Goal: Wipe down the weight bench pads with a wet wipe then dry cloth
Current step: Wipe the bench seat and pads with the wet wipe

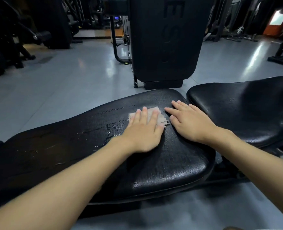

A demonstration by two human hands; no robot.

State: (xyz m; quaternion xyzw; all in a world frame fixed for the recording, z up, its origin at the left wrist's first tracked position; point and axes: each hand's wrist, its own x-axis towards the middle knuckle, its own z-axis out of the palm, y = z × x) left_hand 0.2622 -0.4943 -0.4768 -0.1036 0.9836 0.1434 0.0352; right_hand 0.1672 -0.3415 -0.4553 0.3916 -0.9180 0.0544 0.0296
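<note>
A long black bench pad (pixel 162 166) runs across the view, its surface streaked with wet marks. My left hand (pixel 144 130) lies flat with straight fingers on a pale wipe (pixel 160 120) spread on the pad's far part. My right hand (pixel 188 120) rests flat on the pad just right of the wipe, fingers straight, holding nothing. A second black pad (pixel 246 110), the seat, sits to the right across a narrow gap.
A tall black weight-stack machine (pixel 165 40) stands right behind the bench. Grey shiny floor (pixel 62 83) spreads to the left and right of it. Dark gym machines (pixel 13 35) line the back left, and a frame foot (pixel 281 58) sits at the right.
</note>
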